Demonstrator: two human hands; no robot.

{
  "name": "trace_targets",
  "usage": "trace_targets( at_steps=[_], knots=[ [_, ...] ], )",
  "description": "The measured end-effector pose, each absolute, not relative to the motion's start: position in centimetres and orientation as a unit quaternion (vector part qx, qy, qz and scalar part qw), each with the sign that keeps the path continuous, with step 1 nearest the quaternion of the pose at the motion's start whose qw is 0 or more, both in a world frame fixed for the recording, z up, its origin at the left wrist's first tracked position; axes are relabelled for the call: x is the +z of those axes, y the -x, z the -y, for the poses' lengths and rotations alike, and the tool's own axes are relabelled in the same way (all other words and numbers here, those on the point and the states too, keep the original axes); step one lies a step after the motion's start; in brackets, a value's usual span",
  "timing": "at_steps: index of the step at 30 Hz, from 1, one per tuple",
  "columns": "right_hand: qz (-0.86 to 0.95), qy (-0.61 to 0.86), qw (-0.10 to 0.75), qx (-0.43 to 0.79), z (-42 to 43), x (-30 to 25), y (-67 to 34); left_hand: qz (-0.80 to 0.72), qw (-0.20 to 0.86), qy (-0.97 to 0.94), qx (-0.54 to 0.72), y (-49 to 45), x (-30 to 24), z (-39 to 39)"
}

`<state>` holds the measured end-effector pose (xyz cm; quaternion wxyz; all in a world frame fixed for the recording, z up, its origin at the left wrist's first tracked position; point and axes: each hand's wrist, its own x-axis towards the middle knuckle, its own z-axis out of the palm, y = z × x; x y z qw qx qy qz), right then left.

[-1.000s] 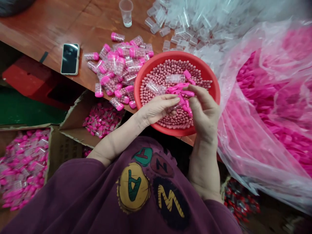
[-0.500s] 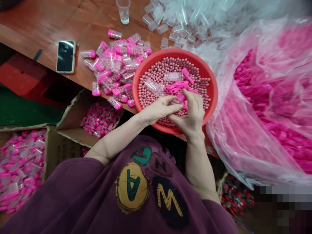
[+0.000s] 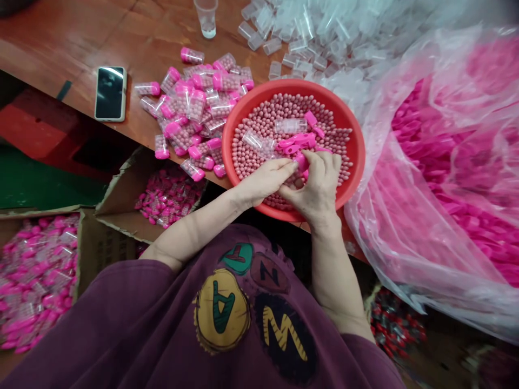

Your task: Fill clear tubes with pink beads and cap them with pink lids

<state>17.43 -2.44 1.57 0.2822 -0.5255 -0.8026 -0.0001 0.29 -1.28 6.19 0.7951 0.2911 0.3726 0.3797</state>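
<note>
Over a red plastic basin point(image 3: 357, 151) of pinkish beads point(image 3: 265, 111), my two hands meet at one small bottle. My left hand point(image 3: 267, 179) is closed round its body, which the fingers mostly hide. At the bottle's far end, my right hand point(image 3: 318, 186) has its curled fingers on the pink cap point(image 3: 300, 160). Loose pink caps point(image 3: 298, 142) lie on the beads just beyond my fingertips. Two clear empty tubes point(image 3: 290, 126) rest there too, one level and one slanted.
Filled pink-capped bottles point(image 3: 197, 102) are heaped left of the basin, near a phone point(image 3: 110, 93) and a clear cup point(image 3: 208, 24). Clear tubes point(image 3: 320, 32) pile up behind. A plastic bag of pink parts point(image 3: 421, 178) stands right. Cardboard boxes point(image 3: 115, 213) of bottles sit lower left.
My right fingers have closed in over the pink cap, and my left fingers have drawn tighter round the bottle. The view has shifted very slightly; the surrounding piles are unchanged.
</note>
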Motion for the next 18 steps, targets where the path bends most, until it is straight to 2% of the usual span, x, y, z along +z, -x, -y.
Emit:
trace_targets(
  at_steps=[6,10,13,16,18],
  knots=[
    [0.784,0.571,0.243,-0.02,2.9,1.4,-16.7,-0.437,0.725,-0.376,0.377,-1.2,5.5,1.1],
    [0.808,0.531,0.241,0.083,2.1,1.2,-17.6,-0.453,0.718,-0.365,0.383,-1.2,5.2,1.2],
    [0.806,0.496,0.286,0.152,0.6,1.5,-19.1,-0.448,0.683,-0.377,0.438,1.9,6.0,0.1],
    [0.793,0.506,0.307,0.144,-1.4,1.9,-19.3,-0.52,0.536,-0.44,0.499,7.4,6.5,-3.1],
    [0.812,0.509,0.256,0.125,-2.8,2.3,-18.1,-0.602,0.403,-0.488,0.487,10.7,6.5,-5.8]
  ],
)
